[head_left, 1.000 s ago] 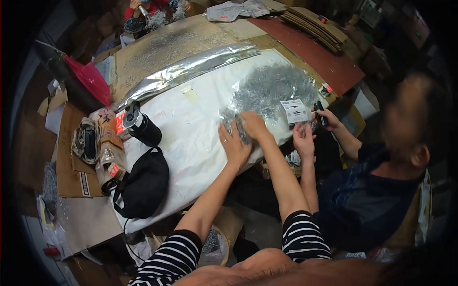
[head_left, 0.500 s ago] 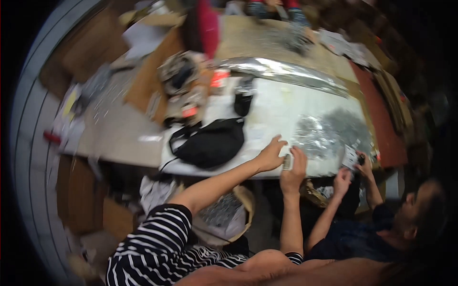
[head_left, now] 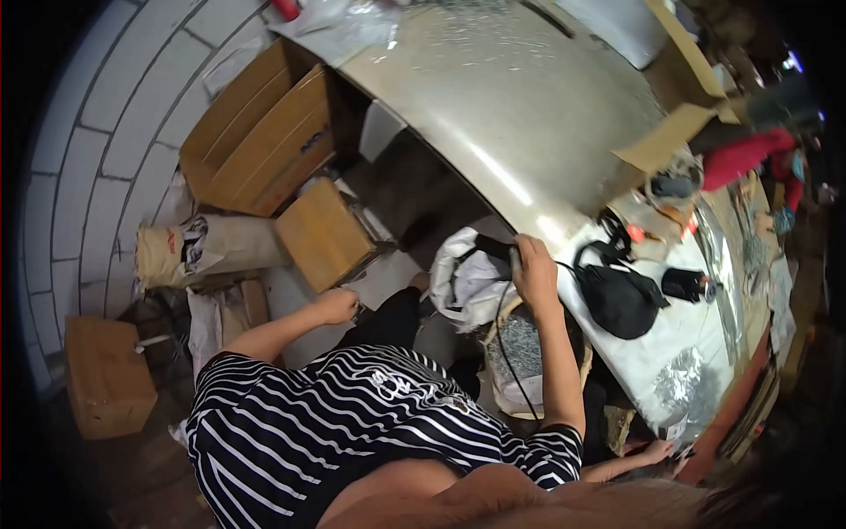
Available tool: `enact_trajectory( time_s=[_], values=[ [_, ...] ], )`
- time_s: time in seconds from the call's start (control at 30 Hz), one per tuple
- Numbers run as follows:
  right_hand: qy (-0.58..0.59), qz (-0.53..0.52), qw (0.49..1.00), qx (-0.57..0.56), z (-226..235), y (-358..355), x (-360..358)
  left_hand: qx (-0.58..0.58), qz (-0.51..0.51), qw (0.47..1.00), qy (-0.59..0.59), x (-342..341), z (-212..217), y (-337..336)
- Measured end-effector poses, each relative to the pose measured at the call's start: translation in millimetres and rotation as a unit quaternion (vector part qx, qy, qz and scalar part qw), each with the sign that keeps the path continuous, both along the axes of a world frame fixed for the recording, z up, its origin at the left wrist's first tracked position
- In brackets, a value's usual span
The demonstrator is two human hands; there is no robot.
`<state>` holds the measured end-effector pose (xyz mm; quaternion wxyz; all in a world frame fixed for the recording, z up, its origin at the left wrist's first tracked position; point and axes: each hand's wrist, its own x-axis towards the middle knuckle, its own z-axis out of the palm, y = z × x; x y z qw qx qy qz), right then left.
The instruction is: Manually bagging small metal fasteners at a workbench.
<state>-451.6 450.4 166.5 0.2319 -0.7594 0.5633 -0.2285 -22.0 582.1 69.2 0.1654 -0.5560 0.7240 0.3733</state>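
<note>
My left hand (head_left: pixel 338 306) is closed in a fist, low over the floor beside a brown carton (head_left: pixel 324 234). Something small and dark shows at its fingers, too small to name. My right hand (head_left: pixel 534 269) is at the table's near edge with its fingers curled, and what they grip is hidden. A dark strip (head_left: pixel 493 248) runs up to it from a white sack (head_left: pixel 469 280). A thin black cord (head_left: pixel 504 344) hangs just beside the hand. On the white tabletop (head_left: pixel 617 357), right of this hand, lies a black waist bag (head_left: pixel 621 300).
Beyond the bag lies a black pouch (head_left: pixel 685 285). A sack of grey pieces (head_left: pixel 515 353) stands below the table edge. Cartons (head_left: pixel 264 132) and a paper sack (head_left: pixel 233 247) line the brick wall at left. A co-worker's hand (head_left: pixel 654 453) is near clear plastic bags (head_left: pixel 679 379).
My view has swung left toward the cartons and wall. My hands, formerly close together over the white tabletop, are apart: the left is low over the floor, the right at the table's edge.
</note>
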Motion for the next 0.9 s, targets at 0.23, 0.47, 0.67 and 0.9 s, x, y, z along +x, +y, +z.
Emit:
enact_trajectory(
  time_s=[0.23,0.47,0.67,0.9],
  values=[
    [0.241,-0.121,0.963,0.004,-97,-68,49,0.109,0.154,0.974,-0.127,200,-25,100],
    [0.323,-0.076,0.943,0.02,-93,-62,58,0.18,0.253,0.951,0.0,194,-136,249],
    [0.335,-0.059,0.94,0.034,-98,-60,46,0.049,0.207,0.96,0.18,141,-127,259],
    [0.297,-0.06,0.95,0.08,-95,-64,28,0.017,0.261,0.956,0.133,140,-111,265]
  ],
)
